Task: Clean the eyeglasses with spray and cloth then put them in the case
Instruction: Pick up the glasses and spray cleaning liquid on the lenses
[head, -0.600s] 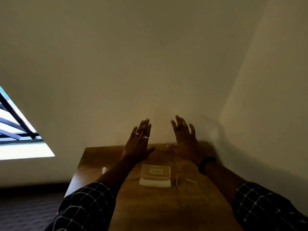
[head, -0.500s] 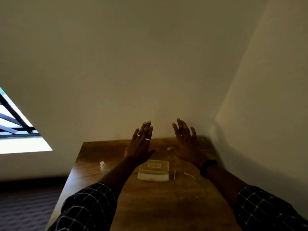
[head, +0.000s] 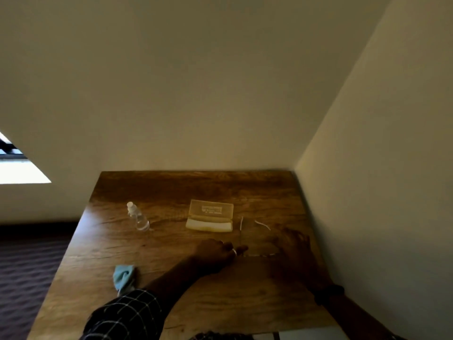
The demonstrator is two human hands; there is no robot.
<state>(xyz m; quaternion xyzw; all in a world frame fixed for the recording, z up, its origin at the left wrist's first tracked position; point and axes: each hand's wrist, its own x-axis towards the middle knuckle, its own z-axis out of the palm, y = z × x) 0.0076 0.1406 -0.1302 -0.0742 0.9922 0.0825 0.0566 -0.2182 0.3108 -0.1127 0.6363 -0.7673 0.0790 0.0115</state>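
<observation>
Glossy wood-grain table (head: pixel 171 278), clear plastic bottle (head: pixel 138 217)

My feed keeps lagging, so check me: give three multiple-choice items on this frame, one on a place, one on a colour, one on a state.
1. The spray bottle stands where from the case? A to its left B to its right C inside it
2. The cloth is A red B light blue C black
3. The case is A open B shut C held in a hand
Answers: 1 A, the bottle stands apart, leftward; 2 B, pale blue folds show; 3 A, its lid is tilted back.
</observation>
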